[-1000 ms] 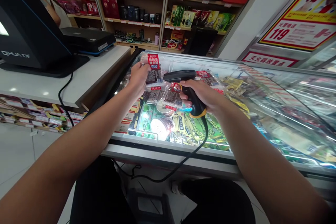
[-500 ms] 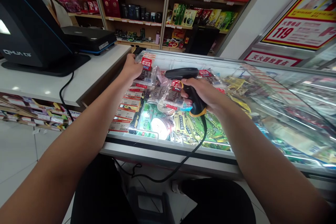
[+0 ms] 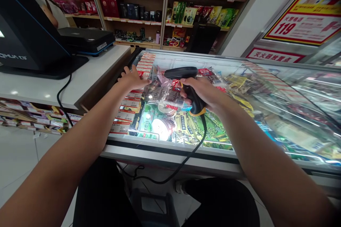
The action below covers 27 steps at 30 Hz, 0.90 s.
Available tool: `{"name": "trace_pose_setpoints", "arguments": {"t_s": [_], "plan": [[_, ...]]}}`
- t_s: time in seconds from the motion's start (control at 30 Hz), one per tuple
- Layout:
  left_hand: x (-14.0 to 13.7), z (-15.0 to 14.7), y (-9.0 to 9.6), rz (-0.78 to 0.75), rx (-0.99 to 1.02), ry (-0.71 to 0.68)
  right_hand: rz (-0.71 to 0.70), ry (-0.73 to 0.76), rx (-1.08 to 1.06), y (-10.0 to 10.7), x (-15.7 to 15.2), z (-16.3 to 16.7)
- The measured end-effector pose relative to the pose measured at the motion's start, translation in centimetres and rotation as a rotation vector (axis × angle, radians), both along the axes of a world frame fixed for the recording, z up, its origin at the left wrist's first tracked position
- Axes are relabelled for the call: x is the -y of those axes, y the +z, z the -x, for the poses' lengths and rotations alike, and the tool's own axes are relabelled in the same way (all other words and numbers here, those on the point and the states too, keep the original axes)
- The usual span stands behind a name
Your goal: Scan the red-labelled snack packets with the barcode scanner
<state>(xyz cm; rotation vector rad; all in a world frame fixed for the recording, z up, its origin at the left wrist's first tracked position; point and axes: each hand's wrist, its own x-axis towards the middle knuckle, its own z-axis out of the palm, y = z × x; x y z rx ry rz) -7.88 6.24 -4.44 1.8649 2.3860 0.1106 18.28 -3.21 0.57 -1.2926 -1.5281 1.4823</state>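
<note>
Black cord (image 3: 204, 129) nearest, sagging from below the right hand (image 3: 201, 90) across the front rim (image 3: 149, 156) of a glass-topped case; slack presumably lets the scanner reach about. Lower left of that hand, 1 round tub (image 3: 161, 129), its top washed out by glare. Right hand wrapped around the grip of the barcode scanner (image 3: 196, 102), likely so it can be worked 1-handed; trigger covered by fingers. A clear packet with red label (image 3: 173, 97) lies among the goods just left of the right fingertips, under the scanner head; contact cannot be told. Left hand (image 3: 130, 79) spread palm down, thumb out, nothing visible in it, over 1 column of price labels (image 3: 129, 103); touching or not, cannot tell. Labels probably lined up for easy finding; some hidden by the palm. Beyond the left hand, off left: white counter (image 3: 99, 71), screen unit (image 3: 23, 39) cut off by the frame. Farthest, past both hands, shelves (image 3: 144, 0), lettering too small; another person (image 3: 60, 14), mostly hidden.
</note>
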Motion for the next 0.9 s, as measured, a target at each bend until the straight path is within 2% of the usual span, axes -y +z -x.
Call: {"name": "trace_pose_setpoints", "arguments": {"t_s": [0.13, 0.3, 0.37, 0.57, 0.73, 0.9], "plan": [[0.8, -0.7, 0.4, 0.017, 0.033, -0.031, -0.017, 0.016, 0.002, -0.2, 0.0, -0.1], [0.3, 0.9, 1.5, 0.110, 0.062, -0.166, -0.051, 0.012, -0.016, -0.3, 0.0, 0.0], [0.1, 1.3, 1.7, 0.134, 0.048, -0.152, -0.060, 0.016, 0.003, -0.2, 0.1, 0.0], [0.1, 1.0, 0.7, 0.058, 0.025, -0.046, -0.061, 0.041, 0.038, 0.2, 0.3, 0.0], [0.3, 0.7, 0.4, 0.036, 0.000, -0.028, -0.058, 0.059, 0.032, 0.0, 0.3, -0.1], [0.6, 0.5, 1.0, 0.066, -0.004, -0.032, -0.071, 0.050, 0.056, 0.0, 0.3, -0.1]]}}
